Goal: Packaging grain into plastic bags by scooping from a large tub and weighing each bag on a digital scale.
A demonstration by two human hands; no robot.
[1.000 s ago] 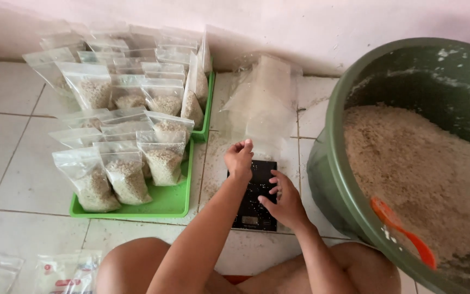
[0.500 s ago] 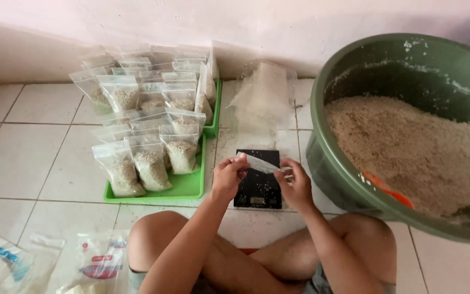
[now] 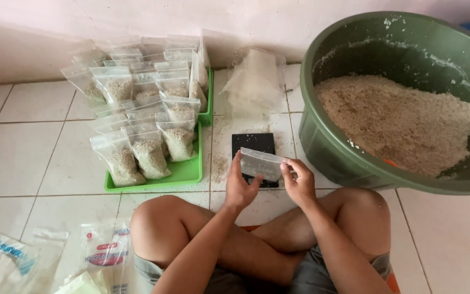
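Both my hands hold a small empty clear plastic bag (image 3: 260, 163) above a black digital scale (image 3: 253, 145) on the tiled floor. My left hand (image 3: 240, 185) grips the bag's left edge and my right hand (image 3: 298, 182) pinches its right edge. A stack of empty clear bags (image 3: 254, 83) lies just beyond the scale. To the right stands a large green basin (image 3: 322, 136) holding pale coarse grain (image 3: 398, 122), with an orange scoop (image 3: 390, 162) half buried at its near side.
A green tray (image 3: 183, 174) at the left carries several filled grain bags (image 3: 149, 155), standing upright in rows. Printed plastic packages (image 3: 101, 251) lie on the floor at the lower left. My crossed legs (image 3: 257, 239) fill the bottom. A wall runs along the back.
My hands have come off the scale and lifted an empty bag toward me, spreading it between them. The view has shifted left and down.
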